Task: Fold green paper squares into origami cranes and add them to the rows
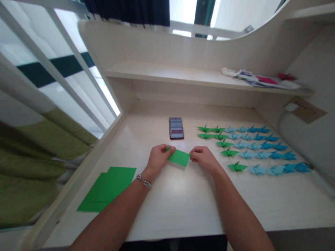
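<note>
A folded green paper (179,157) lies on the pale wooden desk (183,202), held at both ends. My left hand (159,157) pinches its left end, fingers closed, with a silver bracelet on that wrist. My right hand (203,158) pinches the right end, fingers curled. Both hands rest low on the desk, just in front of a phone (176,128) lying flat.
A stack of green paper sheets (108,188) lies at the front left. Rows of several folded green cranes (222,139) and blue cranes (264,148) cover the right side. A shelf (170,74) above holds papers (258,79). White bars (68,69) stand left.
</note>
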Tool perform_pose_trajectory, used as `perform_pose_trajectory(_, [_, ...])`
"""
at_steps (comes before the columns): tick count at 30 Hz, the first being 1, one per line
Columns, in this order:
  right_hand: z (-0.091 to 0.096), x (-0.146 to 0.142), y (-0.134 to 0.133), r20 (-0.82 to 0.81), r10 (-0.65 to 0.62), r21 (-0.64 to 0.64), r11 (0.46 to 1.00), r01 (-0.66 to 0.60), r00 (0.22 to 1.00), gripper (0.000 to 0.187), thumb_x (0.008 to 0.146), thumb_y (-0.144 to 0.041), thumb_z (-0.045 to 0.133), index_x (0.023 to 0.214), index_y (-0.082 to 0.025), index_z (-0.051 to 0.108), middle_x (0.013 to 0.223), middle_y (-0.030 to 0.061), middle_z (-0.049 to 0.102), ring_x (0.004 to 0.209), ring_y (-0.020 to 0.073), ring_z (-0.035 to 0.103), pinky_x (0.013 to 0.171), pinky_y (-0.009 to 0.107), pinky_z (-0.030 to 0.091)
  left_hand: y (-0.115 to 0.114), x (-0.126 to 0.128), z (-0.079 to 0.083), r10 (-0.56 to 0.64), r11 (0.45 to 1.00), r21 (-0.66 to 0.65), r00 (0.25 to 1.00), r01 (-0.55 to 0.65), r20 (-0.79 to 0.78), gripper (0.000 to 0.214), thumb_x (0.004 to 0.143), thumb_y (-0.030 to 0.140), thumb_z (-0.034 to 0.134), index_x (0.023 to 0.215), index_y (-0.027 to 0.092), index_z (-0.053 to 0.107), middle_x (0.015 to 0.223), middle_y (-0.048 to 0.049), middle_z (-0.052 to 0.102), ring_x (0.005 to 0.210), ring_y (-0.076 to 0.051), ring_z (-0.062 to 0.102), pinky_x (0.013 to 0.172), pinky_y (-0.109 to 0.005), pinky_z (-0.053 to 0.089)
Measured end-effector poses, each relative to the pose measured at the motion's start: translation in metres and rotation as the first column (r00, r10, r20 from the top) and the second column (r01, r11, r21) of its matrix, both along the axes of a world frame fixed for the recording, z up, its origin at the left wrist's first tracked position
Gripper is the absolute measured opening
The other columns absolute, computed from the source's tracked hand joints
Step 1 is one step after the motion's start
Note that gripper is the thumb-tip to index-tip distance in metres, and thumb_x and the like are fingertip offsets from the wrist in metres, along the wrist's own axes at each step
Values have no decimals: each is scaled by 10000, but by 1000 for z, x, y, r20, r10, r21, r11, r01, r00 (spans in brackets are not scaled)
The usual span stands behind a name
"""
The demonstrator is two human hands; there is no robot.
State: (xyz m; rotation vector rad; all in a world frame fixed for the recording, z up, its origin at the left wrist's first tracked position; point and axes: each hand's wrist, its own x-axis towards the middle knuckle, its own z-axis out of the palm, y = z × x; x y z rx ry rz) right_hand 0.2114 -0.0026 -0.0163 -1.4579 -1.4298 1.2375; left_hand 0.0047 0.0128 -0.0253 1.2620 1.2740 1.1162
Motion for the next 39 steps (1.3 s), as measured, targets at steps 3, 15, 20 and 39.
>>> perform_pose_trajectory(3, [2, 7, 2, -93, -111, -5, 994, 111, 989, 127, 646, -255, 603, 629, -132, 632, 564, 19, 598, 519, 117, 499, 525, 234, 387, 3, -4, -3, 50, 999, -13, 997, -49, 58, 333, 643, 433, 717, 780, 129, 710, 717, -66, 691, 612, -152, 588, 563, -252, 444])
perform_pose_trajectory(15, [-9, -20, -2, -74, -9, 75, 997, 14, 997, 205, 695, -355, 619, 710, -150, 625, 576, -29, 541, 528, 103, 438, 507, 229, 322, -7, 3, 7, -182, 982, 25, 974, 187, -133, 208, 675, 353, 676, 716, 153, 720, 720, -63, 695, 642, -167, 590, 598, -263, 441])
perform_pose_trajectory(20, [-7, -16, -2, -122, 40, 66, 997, -32, 992, 192, 666, -344, 642, 700, -155, 645, 600, -21, 570, 561, 112, 460, 537, 238, 332, -11, 4, 16, -319, 945, 5, 927, 326, -200, 188, 713, 301, 601, 727, 155, 718, 709, -42, 688, 654, -161, 589, 617, -260, 440])
perform_pose_trajectory(39, [-1, 5, 6, -287, -238, -99, 971, 218, 928, 237, 558, -359, 722, 623, -148, 635, 531, -22, 553, 495, 106, 437, 484, 243, 288, -2, -9, 17, -90, 996, -3, 996, 90, 0, 150, 714, 269, 593, 714, 126, 638, 647, -43, 639, 573, -130, 580, 514, -229, 447])
